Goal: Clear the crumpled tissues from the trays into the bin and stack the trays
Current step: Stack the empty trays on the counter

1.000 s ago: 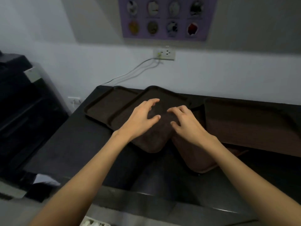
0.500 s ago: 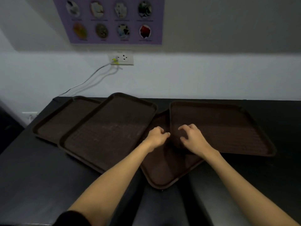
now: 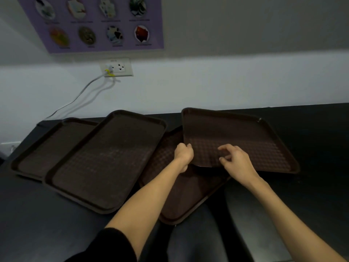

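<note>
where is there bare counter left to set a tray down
Bare counter lies right of the right tray, out to the frame edge, and near left, in front of the far-left tray and the second tray. The middle is crowded: the middle tray overlaps its neighbours, with the left hand and right hand at the right tray's near-left corner.

**Four brown trays on a black tabletop (image 3: 311, 140); both grips at the right tray (image 3: 245, 133).**

The left grip (image 3: 184, 154) is curled round the right tray's left edge close to the near corner. That corner appears raised off the third tray (image 3: 185, 195), which lies partly beneath it. The right grip (image 3: 237, 162) sits at the near edge with fingers bent over the tray floor; contact cannot be confirmed. The second tray (image 3: 105, 163) overlaps the far-left tray (image 3: 47, 146), and its right rim meets the third tray. On the wall behind are a purple poster (image 3: 98, 25) and a white socket (image 3: 118, 67), with a pale cable (image 3: 81, 93) running down left.
</note>
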Demonstrator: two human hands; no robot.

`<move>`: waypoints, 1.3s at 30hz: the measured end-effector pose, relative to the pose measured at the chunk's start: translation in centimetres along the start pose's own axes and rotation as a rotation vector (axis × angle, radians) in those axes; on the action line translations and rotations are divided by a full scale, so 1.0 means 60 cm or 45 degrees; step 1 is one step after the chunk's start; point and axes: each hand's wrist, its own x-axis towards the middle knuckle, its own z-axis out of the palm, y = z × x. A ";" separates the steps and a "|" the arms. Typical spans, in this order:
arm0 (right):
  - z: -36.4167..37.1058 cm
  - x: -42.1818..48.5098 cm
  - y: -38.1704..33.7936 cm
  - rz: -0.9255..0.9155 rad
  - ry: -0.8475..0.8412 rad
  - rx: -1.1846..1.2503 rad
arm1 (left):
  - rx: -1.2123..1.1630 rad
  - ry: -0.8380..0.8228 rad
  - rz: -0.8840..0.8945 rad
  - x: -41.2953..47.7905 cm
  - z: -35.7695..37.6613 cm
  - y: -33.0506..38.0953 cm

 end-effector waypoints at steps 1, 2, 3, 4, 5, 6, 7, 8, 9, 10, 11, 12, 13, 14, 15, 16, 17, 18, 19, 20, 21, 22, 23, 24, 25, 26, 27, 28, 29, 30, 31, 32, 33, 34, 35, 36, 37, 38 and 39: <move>-0.002 0.000 0.000 0.000 0.017 0.013 | 0.021 0.027 0.035 -0.004 -0.009 0.006; -0.004 -0.001 -0.001 -0.002 0.038 0.026 | 0.016 0.044 0.067 -0.008 -0.019 0.009; -0.006 -0.001 -0.003 -0.008 0.076 0.034 | -0.007 0.054 0.094 -0.010 -0.032 0.012; -0.010 0.000 -0.005 -0.016 0.132 0.039 | -0.042 0.063 0.116 -0.014 -0.047 0.014; -0.015 0.000 -0.007 -0.023 0.197 0.045 | -0.081 0.076 0.133 -0.018 -0.065 0.013; -0.022 0.001 -0.010 -0.023 0.265 0.052 | -0.116 0.096 0.148 -0.021 -0.083 0.009; -0.030 0.001 -0.012 -0.018 0.334 0.059 | -0.153 0.122 0.164 -0.027 -0.103 0.004; -0.038 0.002 -0.015 -0.008 0.398 0.065 | -0.199 0.154 0.175 -0.034 -0.124 -0.005; -0.045 0.003 -0.017 0.011 0.452 0.070 | -0.264 0.186 0.180 -0.044 -0.145 -0.015; -0.051 0.003 -0.020 0.037 0.500 0.074 | -0.339 0.214 0.181 -0.056 -0.163 -0.026; -0.055 0.002 -0.023 0.064 0.537 0.063 | -0.417 0.244 0.174 -0.069 -0.181 -0.039; -0.056 0.000 -0.025 0.079 0.571 0.024 | -0.497 0.273 0.162 -0.085 -0.198 -0.050; -0.055 0.000 -0.029 0.076 0.600 -0.028 | -0.583 0.293 0.148 -0.102 -0.214 -0.062; -0.051 -0.001 -0.033 0.047 0.628 -0.063 | -0.657 0.315 0.140 -0.118 -0.230 -0.073; -0.047 0.001 -0.039 0.006 0.659 -0.080 | -0.706 0.346 0.145 -0.133 -0.246 -0.082; -0.041 0.003 -0.047 -0.030 0.692 -0.085 | -0.725 0.389 0.157 -0.146 -0.261 -0.087; -0.035 0.007 -0.057 -0.049 0.723 -0.084 | -0.729 0.435 0.176 -0.158 -0.278 -0.092; -0.029 0.009 -0.069 -0.044 0.740 -0.047 | -0.729 0.484 0.195 -0.166 -0.294 -0.094; -0.023 0.013 -0.083 -0.010 0.730 0.053 | -0.733 0.531 0.208 -0.173 -0.309 -0.096; -0.017 0.017 -0.097 0.060 0.681 0.216 | -0.741 0.574 0.218 -0.181 -0.324 -0.096; -0.013 0.022 -0.112 0.179 0.604 0.427 | -0.753 0.611 0.224 -0.186 -0.338 -0.098; -0.010 0.028 -0.126 0.320 0.511 0.707 | -0.772 0.639 0.227 -0.192 -0.348 -0.100; -0.005 0.031 -0.142 0.441 0.388 1.066 | -0.803 0.664 0.230 -0.197 -0.356 -0.105; 0.002 0.033 -0.159 0.532 0.202 1.434 | -0.835 0.696 0.234 -0.201 -0.361 -0.110; 0.017 0.031 -0.179 0.558 0.011 1.687 | -0.870 0.727 0.244 -0.206 -0.361 -0.115; 0.037 0.025 -0.200 0.540 -0.140 1.787 | -0.901 0.752 0.255 -0.211 -0.356 -0.120; 0.061 0.020 -0.221 0.515 -0.230 1.805 | -0.931 0.771 0.259 -0.215 -0.347 -0.124; 0.086 0.014 -0.242 0.505 -0.276 1.822 | -0.957 0.776 0.261 -0.219 -0.335 -0.128; 0.109 0.009 -0.260 0.499 -0.280 1.854 | -0.981 0.770 0.260 -0.222 -0.323 -0.135; 0.124 0.004 -0.274 0.505 -0.265 1.897 | -1.004 0.751 0.254 -0.226 -0.313 -0.141; 0.135 0.002 -0.283 0.512 -0.236 1.916 | -1.026 0.718 0.239 -0.231 -0.307 -0.147; 0.142 0.003 -0.285 0.508 -0.215 1.920 | -1.038 0.679 0.221 -0.239 -0.305 -0.152; 0.150 0.004 -0.283 0.501 -0.207 1.911 | -1.037 0.639 0.208 -0.246 -0.310 -0.158; 0.155 0.004 -0.277 0.506 -0.215 1.904 | -1.034 0.602 0.202 -0.254 -0.321 -0.163; 0.158 0.004 -0.272 0.519 -0.228 1.895 | -1.036 0.576 0.200 -0.260 -0.336 -0.167; 0.157 0.003 -0.270 0.538 -0.246 1.882 | -1.036 0.555 0.205 -0.266 -0.353 -0.169; 0.154 0.005 -0.269 0.548 -0.259 1.859 | -1.022 0.550 0.216 -0.267 -0.375 -0.172; 0.150 0.007 -0.269 0.548 -0.272 1.827 | -1.002 0.555 0.220 -0.266 -0.400 -0.171; 0.145 0.010 -0.272 0.540 -0.282 1.783 | -0.981 0.567 0.215 -0.259 -0.430 -0.171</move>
